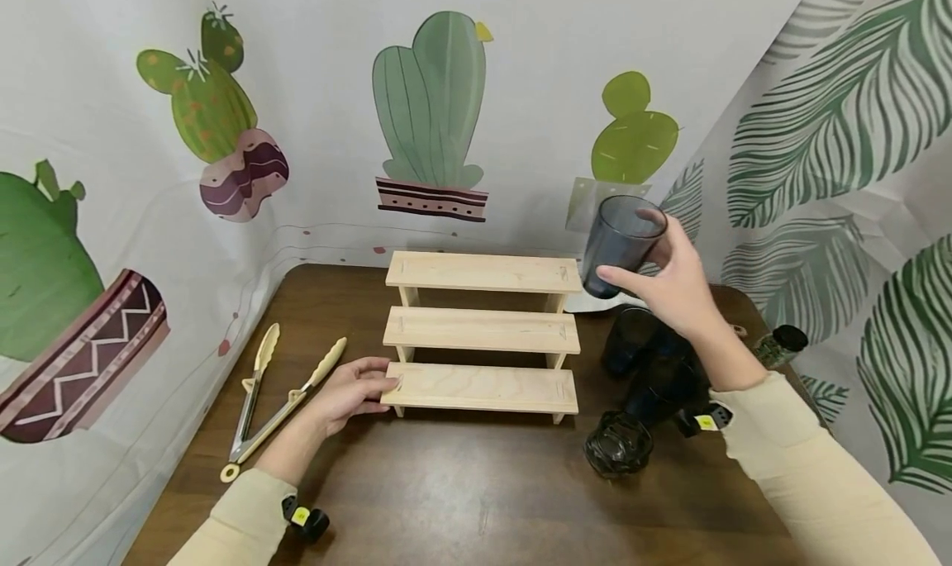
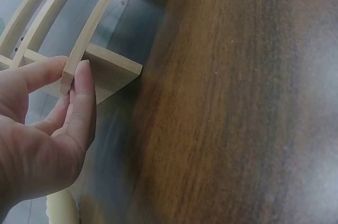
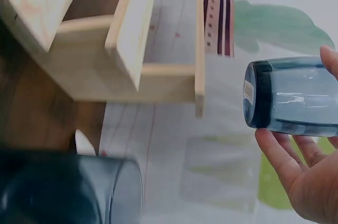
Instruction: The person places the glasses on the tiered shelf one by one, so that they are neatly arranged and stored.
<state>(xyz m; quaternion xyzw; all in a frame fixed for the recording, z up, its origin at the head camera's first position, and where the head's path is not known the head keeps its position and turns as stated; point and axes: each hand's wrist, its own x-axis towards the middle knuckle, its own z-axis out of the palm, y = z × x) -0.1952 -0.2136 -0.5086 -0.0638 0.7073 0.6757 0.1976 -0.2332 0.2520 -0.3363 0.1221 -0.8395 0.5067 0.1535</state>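
A three-step wooden display shelf [image 1: 482,387] stands in the middle of the dark table. My left hand [image 1: 355,394] pinches the left end of its lowest step; in the left wrist view, thumb and fingers lie on opposite faces of that board [image 2: 84,39]. Raised near the right end of the top step is a blue-grey drinking glass [image 1: 616,240], gripped by my right hand [image 1: 680,281] with thumb and fingers around its side. The right wrist view shows this glass [image 3: 296,97] apart from the shelf, its thick base toward the boards.
Dark glasses [image 1: 662,376] crowd the table right of the shelf, below my right forearm, with another glass [image 1: 619,444] in front. A small black-lidded jar [image 1: 781,345] stands at the right edge. Open tongs [image 1: 278,421] lie on the left. A patterned cloth [image 1: 327,136] hangs behind.
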